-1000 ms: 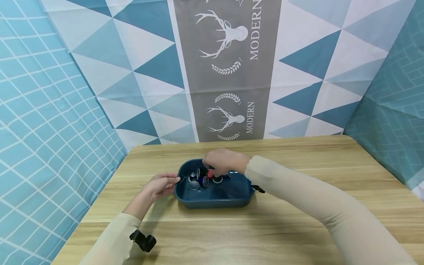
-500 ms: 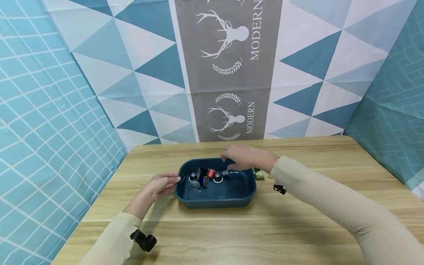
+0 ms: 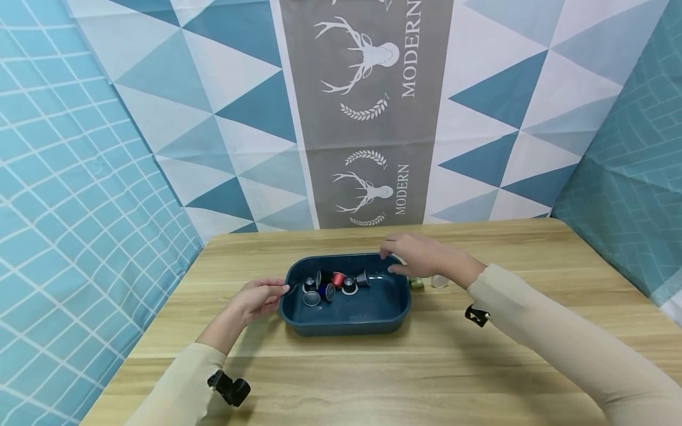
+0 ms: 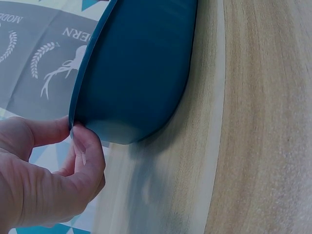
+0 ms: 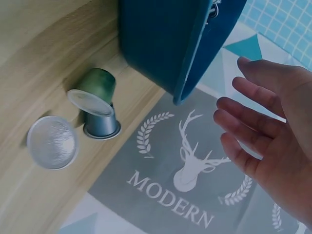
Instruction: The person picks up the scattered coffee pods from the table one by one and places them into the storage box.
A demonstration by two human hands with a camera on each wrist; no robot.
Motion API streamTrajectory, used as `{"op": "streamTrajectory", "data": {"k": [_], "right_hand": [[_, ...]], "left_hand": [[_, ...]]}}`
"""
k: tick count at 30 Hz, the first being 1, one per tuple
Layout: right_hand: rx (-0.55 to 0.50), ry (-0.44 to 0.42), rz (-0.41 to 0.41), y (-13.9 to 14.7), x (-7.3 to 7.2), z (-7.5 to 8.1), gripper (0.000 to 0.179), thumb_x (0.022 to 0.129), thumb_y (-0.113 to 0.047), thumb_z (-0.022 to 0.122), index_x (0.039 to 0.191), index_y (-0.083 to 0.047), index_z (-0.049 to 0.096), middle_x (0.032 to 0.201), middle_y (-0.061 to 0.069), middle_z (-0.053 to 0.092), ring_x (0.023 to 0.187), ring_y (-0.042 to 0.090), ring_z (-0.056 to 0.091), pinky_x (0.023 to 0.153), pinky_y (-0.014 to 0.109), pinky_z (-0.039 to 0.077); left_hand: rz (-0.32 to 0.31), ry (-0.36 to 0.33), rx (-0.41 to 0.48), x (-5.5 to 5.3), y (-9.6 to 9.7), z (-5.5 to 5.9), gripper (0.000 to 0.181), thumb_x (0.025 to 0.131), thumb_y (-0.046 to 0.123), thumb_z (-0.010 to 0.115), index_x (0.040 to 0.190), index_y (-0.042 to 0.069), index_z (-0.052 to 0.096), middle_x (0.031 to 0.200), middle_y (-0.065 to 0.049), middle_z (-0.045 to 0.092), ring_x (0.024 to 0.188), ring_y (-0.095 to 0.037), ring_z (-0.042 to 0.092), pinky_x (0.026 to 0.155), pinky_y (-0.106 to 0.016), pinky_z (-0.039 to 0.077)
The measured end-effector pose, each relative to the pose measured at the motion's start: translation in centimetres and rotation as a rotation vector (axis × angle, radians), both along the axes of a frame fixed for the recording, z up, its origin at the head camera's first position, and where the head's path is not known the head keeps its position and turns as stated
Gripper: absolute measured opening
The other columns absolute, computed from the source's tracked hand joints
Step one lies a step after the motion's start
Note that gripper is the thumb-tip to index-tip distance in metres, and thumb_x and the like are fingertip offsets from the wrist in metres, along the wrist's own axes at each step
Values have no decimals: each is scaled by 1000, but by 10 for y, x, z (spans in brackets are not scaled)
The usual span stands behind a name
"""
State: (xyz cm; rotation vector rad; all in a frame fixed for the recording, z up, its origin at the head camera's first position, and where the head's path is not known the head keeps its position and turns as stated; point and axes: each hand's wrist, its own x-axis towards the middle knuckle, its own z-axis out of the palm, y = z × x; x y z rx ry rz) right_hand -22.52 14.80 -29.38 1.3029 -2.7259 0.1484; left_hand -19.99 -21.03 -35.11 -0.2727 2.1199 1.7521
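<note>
A dark blue oblong basin (image 3: pixel 346 327) stands on the table with several coffee capsules inside, among them a red capsule (image 3: pixel 338 278), a blue capsule (image 3: pixel 328 291) and a grey capsule (image 3: pixel 363 278). My left hand (image 4: pixel 58 170) pinches the basin's left rim between thumb and fingers. Over the basin's back right corner, my right hand (image 3: pixel 418 255) hovers with loosely spread fingers, holding nothing. Beside the basin's right end lie a green capsule (image 5: pixel 97 87), a blue-grey capsule (image 5: pixel 101 124) and one with its silver foil lid (image 5: pixel 52 142) showing.
The wooden table (image 3: pixel 341 378) reaches back to a patterned cloth (image 3: pixel 367 118) with deer heads. Blue tiled-print cloth (image 3: pixel 80 177) hangs on the left, and a teal cloth (image 3: pixel 629 165) on the right.
My right hand has moved right, from among the capsules inside the basin to above its back right corner. The red and grey capsules have come into full view. My left hand keeps its place.
</note>
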Motion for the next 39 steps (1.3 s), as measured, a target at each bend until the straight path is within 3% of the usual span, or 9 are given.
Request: {"op": "streamTrajectory", "data": {"k": [20, 30, 39], "right_hand": [[-106, 47, -103, 52, 11, -36, 16, 87, -12, 73, 101, -6, 68, 98, 7, 67, 90, 20, 65, 77, 35, 55], [-97, 43, -150, 70, 14, -43, 20, 88, -12, 72, 106, -4, 68, 103, 10, 67, 94, 27, 67, 79, 39, 55], [-105, 37, -143, 77, 14, -48, 20, 86, -9, 72, 104, -1, 67, 100, 13, 66, 91, 29, 65, 77, 42, 54]], "left_hand": [[9, 6, -6, 0, 0, -2, 48, 96, 16, 62, 137, -4, 46, 81, 7, 62, 72, -3, 59, 65, -15, 52], [-3, 22, -4, -2, -1, -3, 50, 96, 16, 62, 138, -5, 45, 82, 8, 62, 74, -1, 60, 66, -15, 52], [0, 20, -5, -1, -1, -3, 51, 97, 16, 62, 139, -5, 44, 84, 8, 61, 75, -2, 60, 66, -15, 52]]}}
